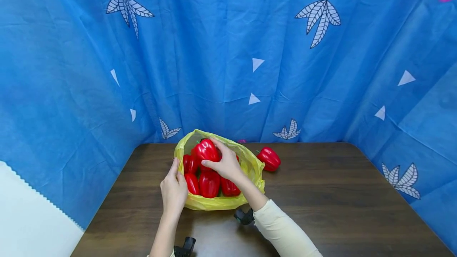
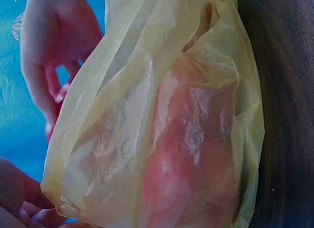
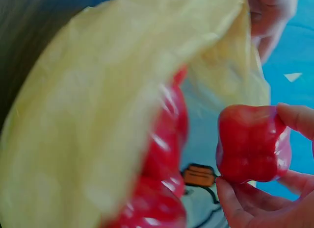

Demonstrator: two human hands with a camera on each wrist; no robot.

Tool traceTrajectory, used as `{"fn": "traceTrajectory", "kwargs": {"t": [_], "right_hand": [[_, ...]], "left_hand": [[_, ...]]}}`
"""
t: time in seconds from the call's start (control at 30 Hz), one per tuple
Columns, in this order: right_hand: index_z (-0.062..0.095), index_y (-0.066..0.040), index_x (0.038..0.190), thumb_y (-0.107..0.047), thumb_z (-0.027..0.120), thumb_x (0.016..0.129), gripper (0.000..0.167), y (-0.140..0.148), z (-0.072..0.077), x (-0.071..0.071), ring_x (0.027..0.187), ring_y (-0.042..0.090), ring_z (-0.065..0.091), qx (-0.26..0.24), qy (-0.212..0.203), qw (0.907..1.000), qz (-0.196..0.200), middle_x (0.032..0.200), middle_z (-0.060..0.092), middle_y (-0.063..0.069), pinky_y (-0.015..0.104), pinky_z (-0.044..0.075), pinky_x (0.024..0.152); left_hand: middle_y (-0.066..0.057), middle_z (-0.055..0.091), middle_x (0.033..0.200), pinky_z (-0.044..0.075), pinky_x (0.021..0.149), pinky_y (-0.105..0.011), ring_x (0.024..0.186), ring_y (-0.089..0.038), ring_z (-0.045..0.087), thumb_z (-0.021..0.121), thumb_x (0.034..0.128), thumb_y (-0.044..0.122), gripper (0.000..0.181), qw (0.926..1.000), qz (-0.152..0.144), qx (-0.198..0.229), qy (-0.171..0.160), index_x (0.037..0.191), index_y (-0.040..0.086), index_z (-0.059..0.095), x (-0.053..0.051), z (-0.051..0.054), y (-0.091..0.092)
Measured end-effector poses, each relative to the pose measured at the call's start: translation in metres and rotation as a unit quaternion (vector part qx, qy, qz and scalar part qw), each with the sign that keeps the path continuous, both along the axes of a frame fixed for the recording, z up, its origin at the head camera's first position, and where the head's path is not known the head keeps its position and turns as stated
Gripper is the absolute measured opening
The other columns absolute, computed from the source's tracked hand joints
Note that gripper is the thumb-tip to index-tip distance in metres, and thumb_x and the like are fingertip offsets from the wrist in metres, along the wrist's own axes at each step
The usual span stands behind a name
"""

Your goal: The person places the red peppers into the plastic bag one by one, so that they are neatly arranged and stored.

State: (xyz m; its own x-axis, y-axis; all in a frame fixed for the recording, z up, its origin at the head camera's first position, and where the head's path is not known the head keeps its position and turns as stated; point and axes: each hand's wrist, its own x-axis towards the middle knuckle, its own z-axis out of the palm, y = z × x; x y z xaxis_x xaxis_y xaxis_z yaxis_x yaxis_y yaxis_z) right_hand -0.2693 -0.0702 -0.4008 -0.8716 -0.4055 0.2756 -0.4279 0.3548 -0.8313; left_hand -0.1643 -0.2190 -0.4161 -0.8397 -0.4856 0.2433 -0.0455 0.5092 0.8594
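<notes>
A yellow plastic bag (image 1: 217, 204) lies with its mouth wide, and several red bell peppers (image 1: 209, 183) fill it. My left hand (image 1: 173, 191) pinches the bag's left rim between thumb and fingers; the left wrist view shows those fingers at the film's edge. Above the peppers in the bag, my right hand (image 1: 227, 162) grips one red bell pepper (image 3: 252, 144) between thumb and fingertips. Through the thin film (image 2: 122, 139), more red shapes show blurred in the left wrist view.
One red bell pepper (image 1: 269, 159) lies on the dark wooden table (image 1: 339, 201), just right of the bag. A blue patterned curtain (image 1: 221, 50) hangs behind the table and at its sides. Black wrist-camera mounts (image 1: 244, 216) show at both forearms.
</notes>
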Motion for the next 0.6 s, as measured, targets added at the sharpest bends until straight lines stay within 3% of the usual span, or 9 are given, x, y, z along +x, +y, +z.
{"fn": "traceTrajectory", "kwargs": {"t": [0.3,0.6], "right_hand": [[0.043,-0.017,0.148,-0.033,0.078,0.079,0.08,-0.023,-0.015,0.001,0.118,0.031,0.059,0.071,-0.008,0.9974,-0.009,0.138,0.058,0.011,0.049,0.057,0.089],[0.042,-0.014,0.148,-0.037,0.073,0.085,0.074,-0.026,-0.02,0.003,0.121,0.03,0.058,0.096,-0.003,0.9954,0.007,0.14,0.057,0.009,0.05,0.054,0.094]], "left_hand": [[-0.017,0.041,0.152,0.043,0.104,-0.051,0.137,-0.042,0.042,0.049,0.0982,0.002,0.054,1.0,0.001,0.0,0.001,0.15,0.004,0.035,0.0,0.0,0.0],[-0.017,0.043,0.15,0.042,0.106,-0.051,0.136,-0.041,0.044,0.048,0.0983,0.002,0.052,0.9999,0.007,-0.008,0.01,0.149,0.003,0.038,-0.001,-0.002,-0.001]]}}
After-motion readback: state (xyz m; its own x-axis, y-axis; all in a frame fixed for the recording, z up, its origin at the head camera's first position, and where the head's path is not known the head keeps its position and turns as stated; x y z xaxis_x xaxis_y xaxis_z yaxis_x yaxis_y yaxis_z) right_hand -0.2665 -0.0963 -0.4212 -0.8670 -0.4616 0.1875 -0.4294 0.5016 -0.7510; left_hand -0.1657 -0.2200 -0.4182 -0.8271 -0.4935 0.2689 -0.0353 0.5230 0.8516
